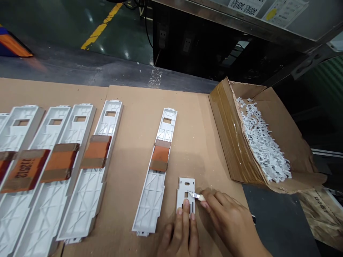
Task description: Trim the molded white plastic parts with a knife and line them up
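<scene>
A small white plastic plate (pixel 187 185) with slots and a square hole lies on the cardboard near the front. My left hand (pixel 183 232) rests on its lower part, fingers stretched out and pressing it flat. Between the fingertips of my right hand (pixel 232 214) is a craft knife (pixel 198 196); its pointed blade is at the right side of the plate's square hole. Just left of the plate lies a long white plastic tray-like part (pixel 150 200), with an orange block (pixel 160 157) taped in brown across its middle.
Several similar long white parts (pixel 80 200) with orange blocks lie side by side at the left. At the right, an open cardboard box (pixel 225 125) holds a heap of small white plastic pieces (pixel 264 146). A metal-edged shelf (pixel 241 28) stands behind the cardboard-covered table (pixel 128 150).
</scene>
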